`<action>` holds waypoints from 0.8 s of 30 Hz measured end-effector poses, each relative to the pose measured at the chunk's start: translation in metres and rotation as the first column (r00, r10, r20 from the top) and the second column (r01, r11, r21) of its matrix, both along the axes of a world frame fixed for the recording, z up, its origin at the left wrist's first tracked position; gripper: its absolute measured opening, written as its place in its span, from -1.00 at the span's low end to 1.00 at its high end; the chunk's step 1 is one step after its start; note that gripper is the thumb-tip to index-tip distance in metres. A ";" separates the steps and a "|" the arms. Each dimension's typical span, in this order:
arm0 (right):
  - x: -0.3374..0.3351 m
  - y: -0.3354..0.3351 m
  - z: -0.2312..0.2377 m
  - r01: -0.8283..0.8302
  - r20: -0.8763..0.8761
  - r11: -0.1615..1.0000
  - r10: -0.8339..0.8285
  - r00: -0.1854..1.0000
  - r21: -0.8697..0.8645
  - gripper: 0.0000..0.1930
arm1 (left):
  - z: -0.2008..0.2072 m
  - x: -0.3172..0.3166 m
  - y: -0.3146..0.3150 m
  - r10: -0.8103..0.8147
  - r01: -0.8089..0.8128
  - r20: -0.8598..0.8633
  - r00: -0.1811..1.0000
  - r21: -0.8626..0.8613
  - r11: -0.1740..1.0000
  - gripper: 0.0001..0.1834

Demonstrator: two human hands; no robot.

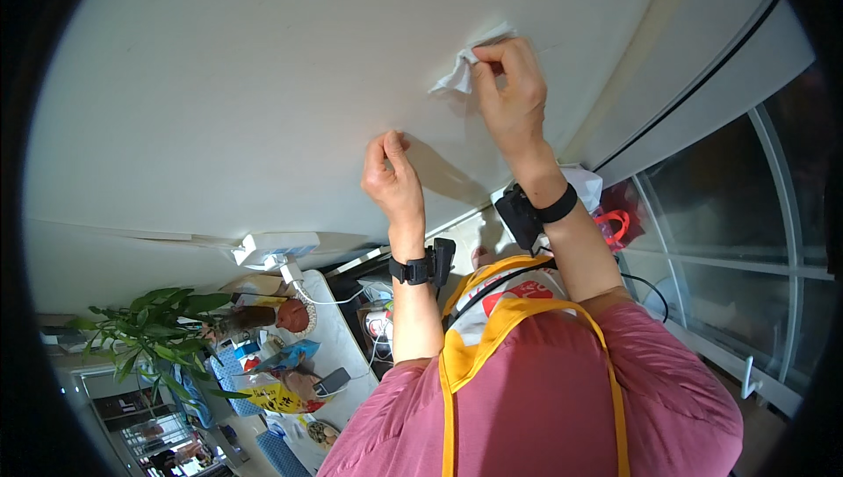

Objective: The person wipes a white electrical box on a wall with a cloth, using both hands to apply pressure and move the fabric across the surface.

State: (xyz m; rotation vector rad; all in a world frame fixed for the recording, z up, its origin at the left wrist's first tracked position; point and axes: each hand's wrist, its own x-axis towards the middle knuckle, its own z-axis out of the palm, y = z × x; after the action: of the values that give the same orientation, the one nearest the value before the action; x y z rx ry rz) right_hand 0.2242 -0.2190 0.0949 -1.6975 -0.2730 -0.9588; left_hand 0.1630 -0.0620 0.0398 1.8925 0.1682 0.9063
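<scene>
A crumpled white tissue (464, 66) is pinched between the thumb and fingers of my right hand (514, 91), pressed near the pale wall (263, 64). To the left and lower, my left hand (392, 177) is held close to the same wall with its fingers curled together. Whether anything small sits in those curled fingers is hidden. Both wrists wear black straps with small black devices, and both arms reach up from pink sleeves.
At the lower left, a white table (338, 323) bears packages and a phone (332, 381) beside a leafy green plant (162, 328). A white plug with a cord (292, 273) sits in a wall socket (274, 247). Glass window panes (720, 187) stand on the right.
</scene>
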 end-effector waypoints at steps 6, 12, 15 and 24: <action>-0.011 0.014 -0.035 -0.098 -0.044 0.984 0.093 0.995 -0.146 -0.90 | 0.004 0.000 -0.004 0.042 -0.042 -0.028 0.999 0.008 0.999 -0.68; 0.000 0.000 -0.003 -0.027 0.051 0.999 0.029 0.998 -0.028 -0.90 | 0.010 -0.001 -0.013 -0.077 0.078 0.011 0.997 -0.114 0.990 -0.74; -0.008 0.006 -0.026 -0.066 0.004 0.995 0.067 0.998 -0.069 -0.89 | 0.018 -0.006 -0.025 -0.155 0.151 -0.014 0.988 -0.169 0.974 -0.75; 0.002 -0.015 -0.022 -0.038 -0.088 0.997 0.032 0.996 -0.067 -0.87 | 0.043 0.030 -0.058 -0.442 0.441 0.001 0.897 -0.051 0.896 -0.71</action>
State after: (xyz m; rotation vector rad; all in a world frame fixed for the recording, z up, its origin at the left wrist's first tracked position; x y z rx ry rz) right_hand 0.2260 -0.2336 0.0728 -1.7863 -0.2792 -0.8558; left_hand 0.1934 -0.1202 0.0831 1.7854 -0.2276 0.5734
